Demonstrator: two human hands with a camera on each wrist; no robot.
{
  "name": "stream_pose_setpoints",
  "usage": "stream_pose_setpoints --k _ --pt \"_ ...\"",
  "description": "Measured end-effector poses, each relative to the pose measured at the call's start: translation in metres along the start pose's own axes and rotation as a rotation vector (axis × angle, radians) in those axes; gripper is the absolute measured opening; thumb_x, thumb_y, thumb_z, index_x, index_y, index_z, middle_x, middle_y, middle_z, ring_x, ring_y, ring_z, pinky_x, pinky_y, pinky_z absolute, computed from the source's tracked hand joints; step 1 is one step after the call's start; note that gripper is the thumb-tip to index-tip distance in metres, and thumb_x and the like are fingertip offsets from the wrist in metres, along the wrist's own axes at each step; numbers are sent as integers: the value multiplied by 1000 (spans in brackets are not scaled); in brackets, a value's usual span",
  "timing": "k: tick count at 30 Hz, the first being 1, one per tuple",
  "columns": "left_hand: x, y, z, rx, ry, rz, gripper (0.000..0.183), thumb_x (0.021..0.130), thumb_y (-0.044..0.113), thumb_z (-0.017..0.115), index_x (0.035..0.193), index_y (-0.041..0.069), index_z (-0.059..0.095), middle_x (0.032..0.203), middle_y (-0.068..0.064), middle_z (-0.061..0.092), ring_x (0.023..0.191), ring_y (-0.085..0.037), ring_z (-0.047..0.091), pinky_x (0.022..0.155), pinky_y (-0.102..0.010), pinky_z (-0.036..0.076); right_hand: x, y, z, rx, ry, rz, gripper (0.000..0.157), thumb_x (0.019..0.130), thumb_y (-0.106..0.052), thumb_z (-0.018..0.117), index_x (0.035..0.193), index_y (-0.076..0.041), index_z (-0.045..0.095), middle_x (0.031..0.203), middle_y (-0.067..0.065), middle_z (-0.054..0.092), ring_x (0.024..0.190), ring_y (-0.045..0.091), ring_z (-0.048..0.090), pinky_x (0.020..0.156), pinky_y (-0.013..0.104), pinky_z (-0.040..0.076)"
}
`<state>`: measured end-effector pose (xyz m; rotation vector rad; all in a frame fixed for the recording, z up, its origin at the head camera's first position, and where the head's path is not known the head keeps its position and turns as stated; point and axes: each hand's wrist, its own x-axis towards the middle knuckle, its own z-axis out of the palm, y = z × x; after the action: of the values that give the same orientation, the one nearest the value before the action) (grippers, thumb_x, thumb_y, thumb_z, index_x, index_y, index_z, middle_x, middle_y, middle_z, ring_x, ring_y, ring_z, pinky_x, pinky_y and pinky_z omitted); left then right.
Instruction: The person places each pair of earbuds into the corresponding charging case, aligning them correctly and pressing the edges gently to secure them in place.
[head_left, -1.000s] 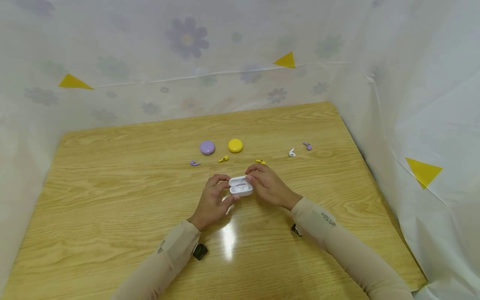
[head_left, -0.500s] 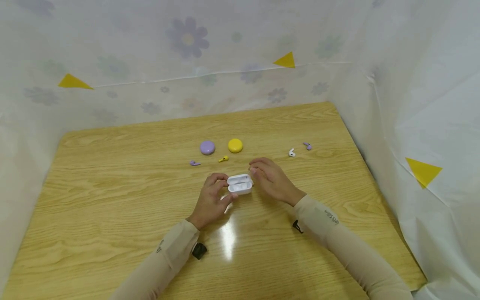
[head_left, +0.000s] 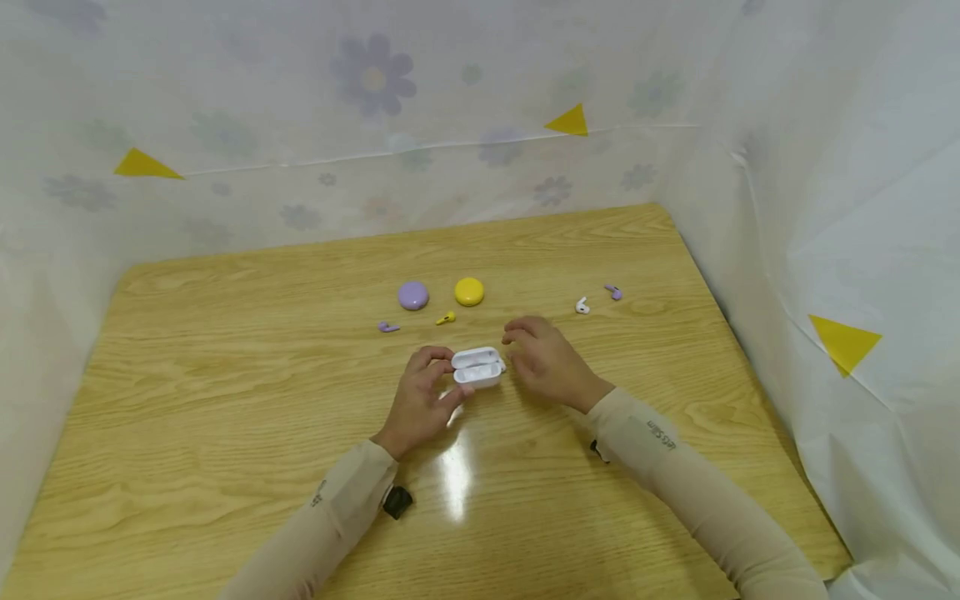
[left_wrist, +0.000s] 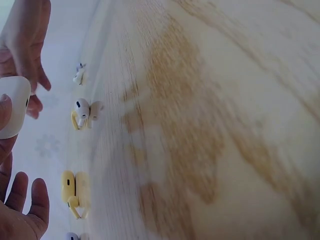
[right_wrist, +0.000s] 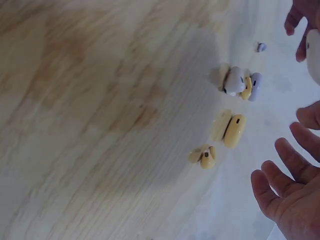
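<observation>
My left hand (head_left: 420, 400) grips a white earbud case (head_left: 477, 377) between thumb and fingers, its lid raised and its hollows facing me. To the right of the case is my right hand (head_left: 551, 367); its fingers (right_wrist: 282, 155) are loosely bent, with nothing showing between them. A white earbud (left_wrist: 81, 108) lies on the table and pokes out beside the case's right end in the head view. Close behind it in the right wrist view is a yellow earbud (right_wrist: 246, 89), which my right hand hides from the head camera.
Behind the hands sit a round purple case (head_left: 413, 295) and a round yellow case (head_left: 469, 292). Before them lie a purple earbud (head_left: 387, 327) and a yellow one (head_left: 446, 318). Farther right are another white earbud (head_left: 582, 306) and a purple earbud (head_left: 614, 292). White curtains enclose the table (head_left: 225, 358).
My right hand has moved off the case, slightly rightward, uncovering its right end and the white earbud there. The case has shifted a little left. One yellow earbud has gone behind my right hand.
</observation>
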<state>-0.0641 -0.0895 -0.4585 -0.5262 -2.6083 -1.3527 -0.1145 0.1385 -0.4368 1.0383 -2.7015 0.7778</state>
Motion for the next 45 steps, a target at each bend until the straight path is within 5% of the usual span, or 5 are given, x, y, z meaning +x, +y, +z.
stream_pose_setpoints --k 5,16,31,45 --pt "-1 0 -1 8 17 3 27 75 14 80 92 -2 67 111 -13 60 108 -28 54 95 -44 46 -3 5 9 -135 -61 -91 21 82 -11 69 101 -3 64 112 16 64 111 33 59 89 48 52" --pt "-3 -2 0 -1 30 15 27 73 13 81 91 -2 67 108 -13 60 106 -27 55 93 -42 46 -7 6 22 -277 -138 -100 25 87 -27 66 103 -9 62 115 11 61 112 30 56 87 46 50" --pt "-3 -4 1 -6 35 27 26 74 13 80 92 -2 67 108 -13 60 105 -27 54 93 -43 46 -7 9 32 -272 -204 -58 23 91 -27 63 108 -11 65 117 10 62 112 27 56 91 44 49" --pt "-2 -4 2 -5 30 26 26 75 13 80 91 -1 67 109 -12 60 106 -27 54 93 -43 45 -7 6 31 -266 -168 -84 15 91 -16 60 103 -8 66 115 10 62 110 27 57 90 44 50"
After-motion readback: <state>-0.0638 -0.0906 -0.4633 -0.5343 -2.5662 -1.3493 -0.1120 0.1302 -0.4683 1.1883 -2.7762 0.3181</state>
